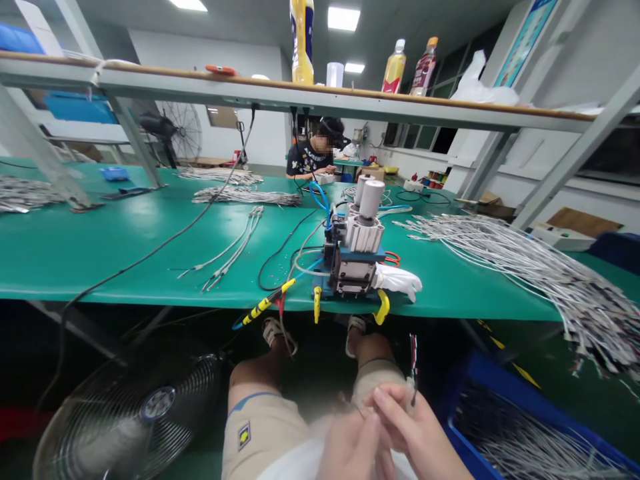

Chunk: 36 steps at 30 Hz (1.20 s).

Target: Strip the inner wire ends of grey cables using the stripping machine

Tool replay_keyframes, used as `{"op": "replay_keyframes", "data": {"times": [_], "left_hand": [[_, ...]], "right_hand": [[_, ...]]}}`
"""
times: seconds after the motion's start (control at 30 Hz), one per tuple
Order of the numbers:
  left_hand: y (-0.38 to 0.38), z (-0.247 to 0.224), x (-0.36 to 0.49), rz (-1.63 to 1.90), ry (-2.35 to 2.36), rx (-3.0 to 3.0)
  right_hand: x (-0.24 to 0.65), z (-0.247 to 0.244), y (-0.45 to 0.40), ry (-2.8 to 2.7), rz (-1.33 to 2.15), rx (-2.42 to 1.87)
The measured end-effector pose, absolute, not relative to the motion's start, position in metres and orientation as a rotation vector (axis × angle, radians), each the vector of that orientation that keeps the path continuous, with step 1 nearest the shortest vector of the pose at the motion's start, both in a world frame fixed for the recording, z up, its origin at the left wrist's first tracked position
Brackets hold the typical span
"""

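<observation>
Both my hands are close together above my lap. My right hand (413,427) is closed round a cable (413,363), whose thin red, white and black wires stick up past the fingers. My left hand (350,443) is blurred by motion and touches or nearly touches the right fingertips. Its thumb and fingers are drawn together, and what lies between them is hidden. In front of my knees, a small press with white cylinders (363,230) stands at the table's front edge. A white cloth or glove (397,280) hangs at its side.
On the green table (150,247) lie a few loose cables (240,247) and a large cable bundle (520,260) at right. A blue bin (463,427) of cables stands low right, a floor fan (155,407) low left. A yellow-black air tube (263,305) overhangs the edge. A co-worker (313,153) sits beyond.
</observation>
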<state>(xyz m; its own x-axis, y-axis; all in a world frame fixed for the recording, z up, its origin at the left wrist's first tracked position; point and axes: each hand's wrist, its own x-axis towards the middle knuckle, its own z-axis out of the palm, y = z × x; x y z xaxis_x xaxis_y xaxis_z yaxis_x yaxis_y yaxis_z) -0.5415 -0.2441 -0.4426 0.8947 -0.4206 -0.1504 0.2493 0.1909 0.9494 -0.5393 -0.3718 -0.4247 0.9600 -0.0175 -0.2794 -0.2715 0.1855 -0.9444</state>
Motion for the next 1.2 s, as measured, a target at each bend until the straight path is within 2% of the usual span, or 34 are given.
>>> {"op": "replay_keyframes", "data": {"times": [0.57, 1.2], "left_hand": [[-0.242, -0.437, -0.540, -0.424, -0.227, 1.347], [-0.238, -0.433, -0.539, -0.364, -0.273, 1.355]], "right_hand": [[-0.542, -0.424, -0.370, 0.259, 0.085, -1.351], [-0.544, -0.411, -0.357, 0.188, 0.156, -1.253]]}}
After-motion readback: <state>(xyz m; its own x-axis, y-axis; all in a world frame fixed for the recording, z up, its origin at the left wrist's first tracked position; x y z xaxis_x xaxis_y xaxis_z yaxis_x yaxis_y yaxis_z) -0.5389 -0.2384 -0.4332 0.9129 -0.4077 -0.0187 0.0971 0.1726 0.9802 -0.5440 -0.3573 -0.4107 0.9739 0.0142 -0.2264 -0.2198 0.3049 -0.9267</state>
